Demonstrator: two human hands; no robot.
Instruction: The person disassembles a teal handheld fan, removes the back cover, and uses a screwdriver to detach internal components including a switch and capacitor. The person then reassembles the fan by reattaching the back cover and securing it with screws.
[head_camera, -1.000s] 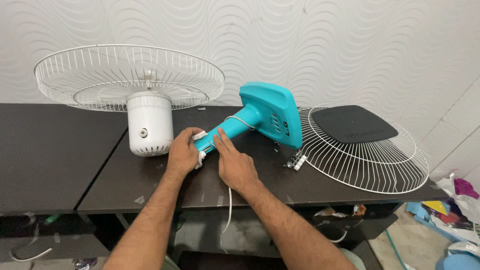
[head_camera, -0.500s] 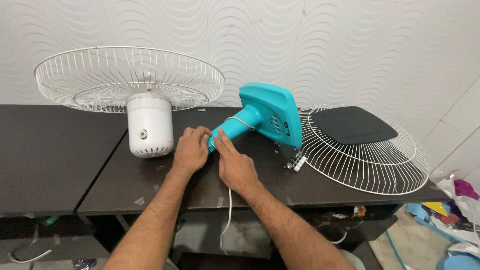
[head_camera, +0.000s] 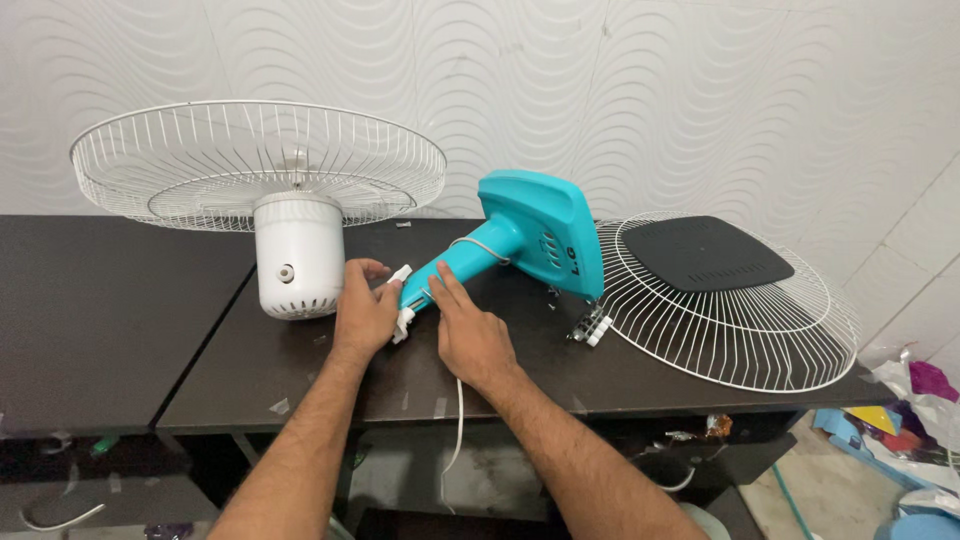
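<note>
1. My left fingers (head_camera: 372, 270) are curled narrow around the low end of the teal neck (head_camera: 455, 262), where a white plug (head_camera: 402, 275) sticks out between them. My right fingers (head_camera: 440, 288) lie close together along the neck, just beside it. I cannot tell if the thumb closes under it.
2. The table (head_camera: 120, 320) is dark and wide, and it carries everything.
3. The front guard (head_camera: 740, 330) lies flat at the right, with a black disc (head_camera: 705, 250) in its middle. The rear guard (head_camera: 250, 165) stands at the left, on top of the white motor (head_camera: 298, 255).
4. The neck lies between the two guards and is tilted. Its broad teal base (head_camera: 540, 225) points up and away from me, and its thin end is in my hands. The left hand (head_camera: 365, 315) is just beside the motor, and the right hand (head_camera: 470, 340) is a little nearer to me.
5. A white cable (head_camera: 459, 420) hangs from under my right hand over the table edge.
6. Some small white parts (head_camera: 590, 325) lie near the front guard's rim.
7. As I judge it, the step in hand is work on the plug and the cable at the end of the neck. The next move calls for a steady left grip, so the neck does not roll. It also needs fine work from the right fingertips, and some slack in the cable.
</note>
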